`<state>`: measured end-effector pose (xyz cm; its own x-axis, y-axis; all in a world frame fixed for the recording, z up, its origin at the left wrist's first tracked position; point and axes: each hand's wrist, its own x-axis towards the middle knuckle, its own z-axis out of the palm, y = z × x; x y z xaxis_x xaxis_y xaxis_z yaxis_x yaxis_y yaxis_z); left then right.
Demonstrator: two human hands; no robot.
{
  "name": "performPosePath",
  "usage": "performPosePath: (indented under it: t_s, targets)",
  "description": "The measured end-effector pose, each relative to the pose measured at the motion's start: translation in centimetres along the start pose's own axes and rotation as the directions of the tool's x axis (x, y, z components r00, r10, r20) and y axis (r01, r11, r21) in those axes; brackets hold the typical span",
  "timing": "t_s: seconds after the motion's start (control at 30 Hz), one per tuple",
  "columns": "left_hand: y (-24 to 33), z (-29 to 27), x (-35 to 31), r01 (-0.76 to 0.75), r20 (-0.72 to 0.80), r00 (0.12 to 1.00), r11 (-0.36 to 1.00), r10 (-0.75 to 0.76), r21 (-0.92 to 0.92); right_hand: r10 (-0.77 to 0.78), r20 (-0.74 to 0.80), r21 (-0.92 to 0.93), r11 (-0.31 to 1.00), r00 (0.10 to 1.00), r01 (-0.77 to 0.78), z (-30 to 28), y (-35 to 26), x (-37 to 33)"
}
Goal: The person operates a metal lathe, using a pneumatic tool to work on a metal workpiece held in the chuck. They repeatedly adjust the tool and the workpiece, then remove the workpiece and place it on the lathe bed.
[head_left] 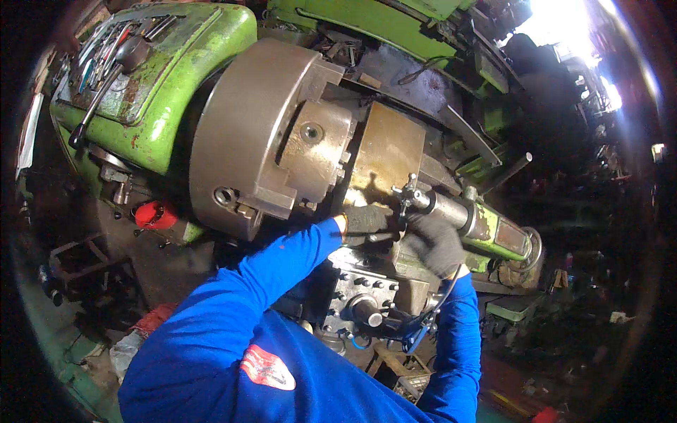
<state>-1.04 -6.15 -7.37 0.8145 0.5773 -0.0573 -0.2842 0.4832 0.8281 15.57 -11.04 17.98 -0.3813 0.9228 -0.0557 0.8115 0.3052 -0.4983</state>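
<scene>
Both my hands wear dark grey gloves and meet over the lathe carriage, just below the tailstock quill [449,211]. My left hand [365,220] points right with its fingers closed. A short metal rod [381,237] shows at its lower edge; whether the hand grips it is unclear. My right hand [435,243] is curled and slightly blurred, close under the quill, and what it holds is hidden. A small metal piece with several prongs [407,194] sits at the quill's tip, just above my hands. A thin dark cable [448,292] runs along my right wrist.
A large steel lathe chuck [243,134] stands to the left, its jaws facing my hands. A bolted tool post [361,299] is below them. Behind stands a flat brownish metal block [386,148]. Tools lie on the green headstock [176,92]. A handwheel [534,247] is at the right.
</scene>
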Motion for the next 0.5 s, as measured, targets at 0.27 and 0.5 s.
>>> performPosePath:
  t_s: [0.27,0.5]
  targets:
    - [11.3,3.9,-4.2,0.403,-0.023,0.915,0.91,-0.403,0.093,0.17,-0.737,-0.243,0.836,0.654,-0.492,-4.5,13.6,-1.8]
    - [9.2,1.8,-4.0,0.427,-0.082,0.902,0.904,-0.423,0.035,0.285,-0.722,-0.174,0.807,0.63,-0.565,-5.2,15.0,-0.8]
